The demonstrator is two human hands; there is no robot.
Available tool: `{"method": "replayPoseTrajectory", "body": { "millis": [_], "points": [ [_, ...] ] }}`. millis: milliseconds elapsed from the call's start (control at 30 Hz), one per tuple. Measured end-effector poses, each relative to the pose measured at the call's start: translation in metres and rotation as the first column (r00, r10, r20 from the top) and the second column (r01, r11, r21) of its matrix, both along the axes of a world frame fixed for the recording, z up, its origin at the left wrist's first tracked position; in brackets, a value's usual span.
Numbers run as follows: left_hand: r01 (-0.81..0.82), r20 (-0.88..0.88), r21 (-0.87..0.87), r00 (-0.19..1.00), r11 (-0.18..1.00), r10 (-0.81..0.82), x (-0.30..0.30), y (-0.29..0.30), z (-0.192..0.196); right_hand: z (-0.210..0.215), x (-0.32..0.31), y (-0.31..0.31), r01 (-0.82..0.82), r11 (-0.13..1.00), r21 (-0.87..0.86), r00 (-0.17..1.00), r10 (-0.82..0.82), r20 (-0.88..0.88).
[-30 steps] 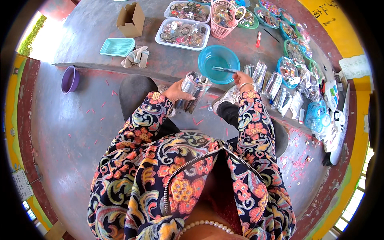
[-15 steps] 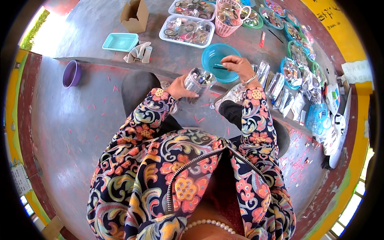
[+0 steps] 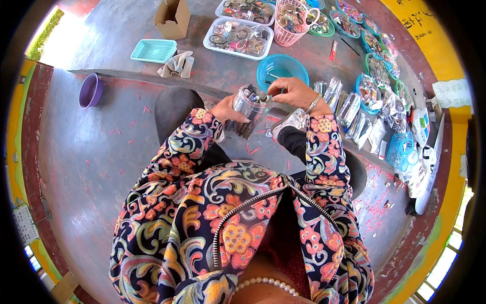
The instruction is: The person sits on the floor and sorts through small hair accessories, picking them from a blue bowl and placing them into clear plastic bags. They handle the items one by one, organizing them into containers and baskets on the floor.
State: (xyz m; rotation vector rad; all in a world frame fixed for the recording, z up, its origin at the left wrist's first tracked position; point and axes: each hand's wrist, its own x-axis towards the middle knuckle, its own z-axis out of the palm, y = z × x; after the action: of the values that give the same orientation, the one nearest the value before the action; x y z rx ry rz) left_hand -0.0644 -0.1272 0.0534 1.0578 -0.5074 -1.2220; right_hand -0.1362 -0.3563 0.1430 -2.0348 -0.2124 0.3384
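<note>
My left hand (image 3: 226, 110) is closed around a clear plastic jar (image 3: 259, 117), tilted and filled with slender, pen-like sticks (image 3: 248, 93) in dark and pale colours. Over the jar's rim, my right hand (image 3: 296, 95) has its thumb and fingers pinched together by the tops of the sticks. What the fingertips hold, if anything, I cannot make out. Just beyond stands a blue translucent basin (image 3: 297, 62) on the raised ledge, with a thin stick (image 3: 273, 76) lying inside.
On the ledge are white trays (image 3: 206, 42) of bagged bands, a pink basket (image 3: 289, 38), a cardboard box (image 3: 173, 23), a turquoise tray (image 3: 152, 41) and a glove (image 3: 177, 65). Packets (image 3: 349, 109) and filled baskets (image 3: 375, 66) line the right. A purple basin (image 3: 90, 91) sits left.
My right hand has moved left and slightly down, from over the basin to the jar's rim. The dark stick earlier at its fingertips no longer shows there. The jar stays in my left hand.
</note>
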Motion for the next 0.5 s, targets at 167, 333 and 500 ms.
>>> {"method": "replayPoseTrajectory", "body": {
  "millis": [167, 333, 500],
  "points": [
    [-0.074, 0.113, 0.023, 0.991, 0.997, 0.071, -0.006, 0.0, 0.012, -0.005, 0.001, -0.002, -0.045, 0.977, -0.207, 0.993, 0.067, 0.097],
    [-0.196, 0.379, 0.166, 0.917, 0.967, 0.12, -0.006, 0.0, 0.006, -0.003, 0.003, 0.008, 0.118, 0.975, -0.189, 0.99, -0.101, 0.1],
    [-0.345, 0.601, 0.078, 0.765, 0.935, 0.232, -0.007, -0.004, 0.012, -0.009, 0.005, 0.008, 0.175, 0.95, -0.259, 0.957, -0.102, 0.27]
  ]
}}
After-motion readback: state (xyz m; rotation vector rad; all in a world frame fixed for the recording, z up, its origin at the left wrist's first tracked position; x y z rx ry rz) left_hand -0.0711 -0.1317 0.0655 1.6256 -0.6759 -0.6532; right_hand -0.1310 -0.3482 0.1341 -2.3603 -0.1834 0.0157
